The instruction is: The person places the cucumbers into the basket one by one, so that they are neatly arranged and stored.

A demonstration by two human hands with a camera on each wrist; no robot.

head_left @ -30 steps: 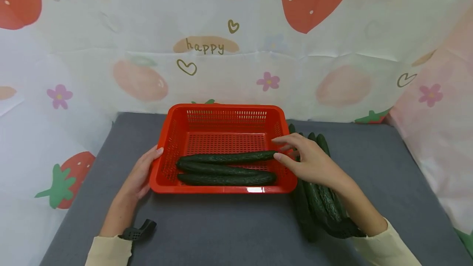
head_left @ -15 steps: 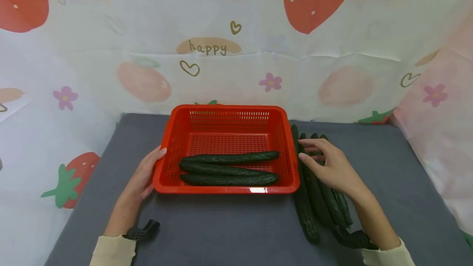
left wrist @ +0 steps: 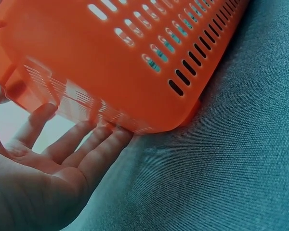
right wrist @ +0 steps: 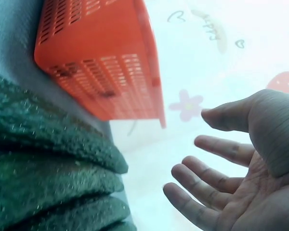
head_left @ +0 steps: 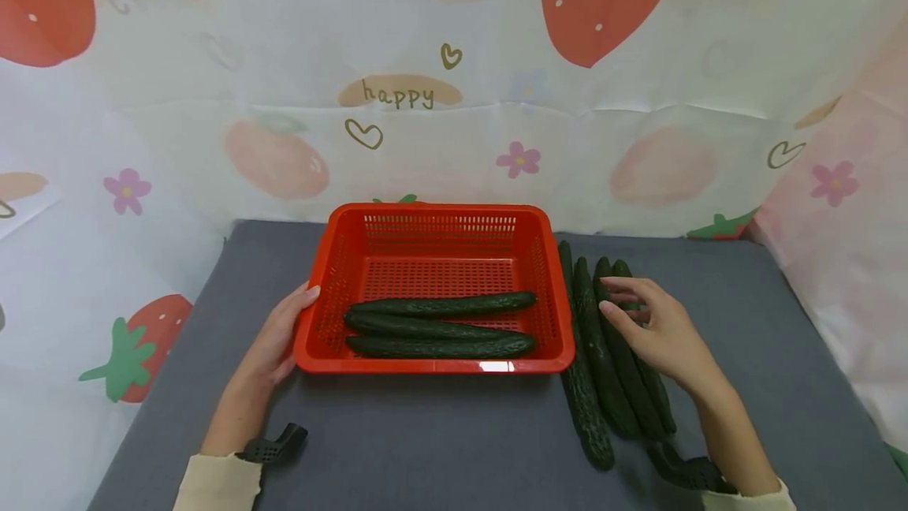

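Observation:
A red plastic basket (head_left: pixel 435 366) with slotted walls holds three dark green cucumbers (head_left: pixel 440 347), lying lengthwise at its near side. My left hand (head_left: pixel 275 341) holds the basket at its left side, thumb over the rim. In the left wrist view, the fingers (left wrist: pixel 103 153) of that hand reach under the rim to the outer wall. Several more cucumbers (head_left: pixel 590 408) lie side by side to the right of the basket. Above these, my right hand (head_left: pixel 663 333) hovers with nothing in it, thumb and fingers apart, as the right wrist view shows too.
Grey cloth covers the table (head_left: pixel 426 440). Behind it and at both sides hangs a pale curtain (head_left: pixel 440 148) printed with strawberries, flowers and hearts. Black camera straps (head_left: pixel 273 444) sit at both wrists.
My right hand has moved right, from the basket's right end to over the loose cucumbers. The left hand stays at the basket, and the three cucumbers inside lie as before.

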